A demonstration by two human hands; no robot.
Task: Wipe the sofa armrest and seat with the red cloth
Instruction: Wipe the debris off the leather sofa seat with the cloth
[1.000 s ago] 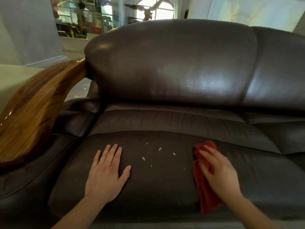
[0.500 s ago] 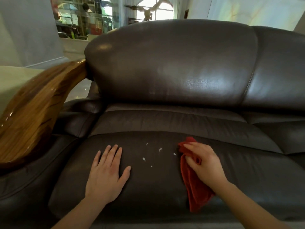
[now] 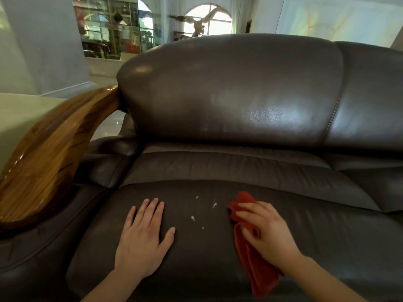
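Observation:
A dark brown leather sofa fills the view, its seat cushion (image 3: pixel 218 264) in front of me. My left hand (image 3: pixel 142 240) lies flat on the seat, fingers spread, holding nothing. My right hand (image 3: pixel 267 231) presses the red cloth (image 3: pixel 254 264) onto the seat to the right; the cloth's far corner sticks out past my fingertips and its tail trails toward me. A few small white specks (image 3: pixel 204 212) lie on the leather between my hands, just left of the cloth. The glossy wooden armrest (image 3: pixel 45 153) curves along the left side.
The padded backrest (image 3: pixel 229 92) rises behind the seat. A second seat section (image 3: pixel 375 179) continues to the right. A pale wall and glass shelving (image 3: pixel 109 27) stand beyond the sofa.
My right hand has slid the red cloth leftward across the seat toward the white specks. My left hand has stayed flat in the same place.

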